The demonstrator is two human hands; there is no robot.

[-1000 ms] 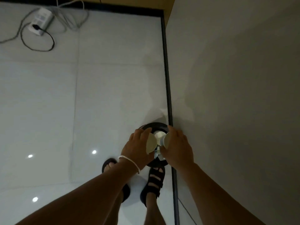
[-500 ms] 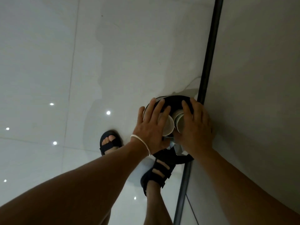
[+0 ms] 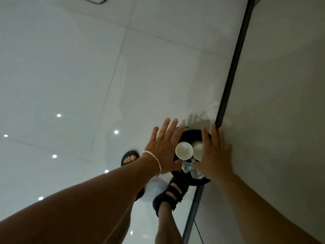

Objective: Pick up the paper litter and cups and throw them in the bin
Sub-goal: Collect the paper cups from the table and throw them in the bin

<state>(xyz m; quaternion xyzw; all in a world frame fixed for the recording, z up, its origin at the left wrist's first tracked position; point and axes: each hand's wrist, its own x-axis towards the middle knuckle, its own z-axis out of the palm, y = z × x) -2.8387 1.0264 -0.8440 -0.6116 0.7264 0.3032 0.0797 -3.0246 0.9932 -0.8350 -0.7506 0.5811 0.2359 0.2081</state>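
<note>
A round black bin stands on the floor against the wall, below my hands. Two white paper cups show between my hands over the bin's mouth: one with its open mouth facing up, the other partly hidden behind my right hand. My left hand is spread with straight fingers left of the cups and holds nothing. Fingers straight, my right hand is spread to the right of them. A bit of bluish crumpled litter shows between my thumbs.
Glossy white floor tiles spread to the left and ahead. A grey wall with a dark skirting strip runs along the right. My feet in dark sandals stand just below the bin. A black cable lies far ahead.
Both hands have opened and spread away from the cups, which they gripped a second ago. The cups now sit free between the hands over the bin. The view has tilted.
</note>
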